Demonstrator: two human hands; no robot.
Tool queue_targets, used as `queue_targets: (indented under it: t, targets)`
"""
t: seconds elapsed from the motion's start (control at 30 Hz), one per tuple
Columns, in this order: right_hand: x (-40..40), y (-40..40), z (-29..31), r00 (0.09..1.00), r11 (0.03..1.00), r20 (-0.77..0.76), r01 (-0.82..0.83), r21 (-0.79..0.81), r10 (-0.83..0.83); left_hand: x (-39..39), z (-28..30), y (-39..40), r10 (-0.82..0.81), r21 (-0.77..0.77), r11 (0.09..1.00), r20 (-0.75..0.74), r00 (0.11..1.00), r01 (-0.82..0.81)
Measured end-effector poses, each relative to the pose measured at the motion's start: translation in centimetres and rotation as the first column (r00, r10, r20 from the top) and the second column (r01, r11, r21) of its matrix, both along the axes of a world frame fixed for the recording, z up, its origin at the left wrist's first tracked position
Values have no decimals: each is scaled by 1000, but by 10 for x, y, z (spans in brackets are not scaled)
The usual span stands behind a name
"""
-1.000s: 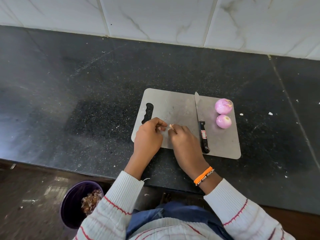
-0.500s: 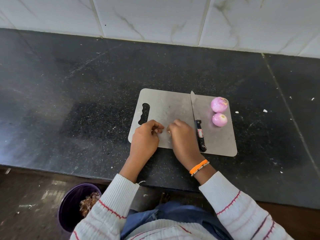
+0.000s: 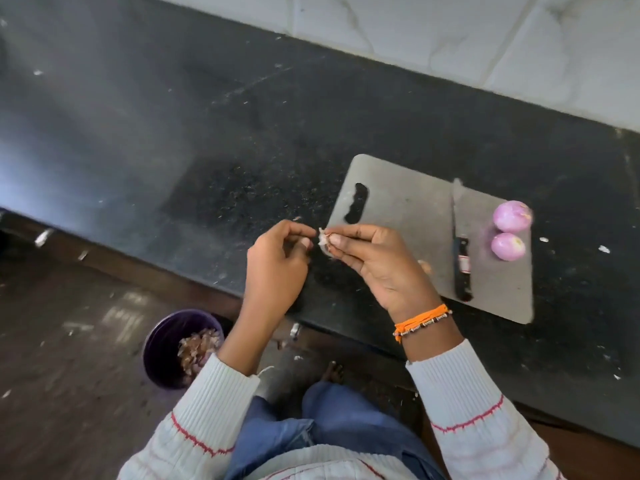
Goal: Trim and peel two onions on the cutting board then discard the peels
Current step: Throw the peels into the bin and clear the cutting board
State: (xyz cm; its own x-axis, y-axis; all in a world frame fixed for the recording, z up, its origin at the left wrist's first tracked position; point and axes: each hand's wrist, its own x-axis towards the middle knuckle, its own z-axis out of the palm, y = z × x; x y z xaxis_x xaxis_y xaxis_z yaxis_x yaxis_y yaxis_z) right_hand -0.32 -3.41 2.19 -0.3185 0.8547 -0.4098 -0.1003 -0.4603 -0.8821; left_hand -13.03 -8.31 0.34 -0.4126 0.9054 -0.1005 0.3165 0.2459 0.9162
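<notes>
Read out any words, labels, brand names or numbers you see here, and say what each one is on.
Nothing is readable.
Knife handle: one small red and white label, print too blurred to read.
Cutting board, onions, purple bin: no text visible.

A dark speckled stone counter (image 3: 242,133) is seen running from nine o'clock to four o'clock, backed at one o'clock by a wall of white marbled tiles (image 3: 485,39). A brown floor (image 3: 69,341), lit in pale patches, is shown at eight o'clock.
</notes>
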Motion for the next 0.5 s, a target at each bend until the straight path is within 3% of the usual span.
queue_targets:
  t: [0.17, 0.3, 0.5]
  targets:
    - [-87, -51, -10, 953, 953, -29, -302, -11, 302, -71, -16, -75, 275, -24, 961, 53, 960, -274]
    - [-155, -94, -50, 878, 878, 34, -475, -64, 477, -119, -56, -138, 516, -176, 853, 133, 847, -492]
    - [-247, -133, -169, 812, 860, 287, -472, -193, 509, -179, -159, -192, 698, -398, 696, 179, 693, -597]
